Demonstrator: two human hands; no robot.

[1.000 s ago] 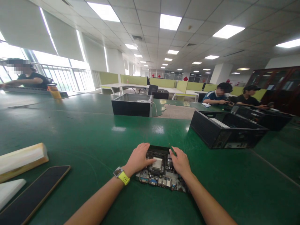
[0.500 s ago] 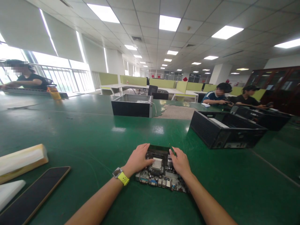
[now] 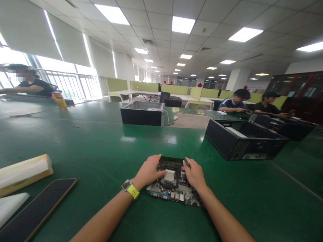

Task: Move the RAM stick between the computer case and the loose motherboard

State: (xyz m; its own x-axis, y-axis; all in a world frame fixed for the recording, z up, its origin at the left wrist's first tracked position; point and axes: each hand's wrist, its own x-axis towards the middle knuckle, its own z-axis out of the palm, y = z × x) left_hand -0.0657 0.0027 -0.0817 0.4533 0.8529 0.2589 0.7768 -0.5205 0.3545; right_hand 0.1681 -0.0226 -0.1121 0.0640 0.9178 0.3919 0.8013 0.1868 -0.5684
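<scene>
A motherboard (image 3: 174, 188) lies flat on the green table, its port side facing me and a silver processor (image 3: 170, 175) near its middle. Along its far edge stands a dark green memory stick (image 3: 172, 160). My left hand (image 3: 149, 170) wears a watch with a yellow-green strap; its fingers are closed at the stick's left end, and the thumb reaches over the board beside the processor. At the stick's right end my right hand (image 3: 194, 174) is closed, fingers partly hidden. Whether the stick is seated in its slot is hidden from me.
An open black computer case (image 3: 244, 143) sits at the right, another case (image 3: 142, 116) further back. A phone (image 3: 37, 208) and a cream-coloured block (image 3: 26, 173) lie at the left. Several people work around the table's far sides.
Both hands keep the same hold on the memory stick at the board. The whole view has shifted very slightly; nothing else has visibly moved.
</scene>
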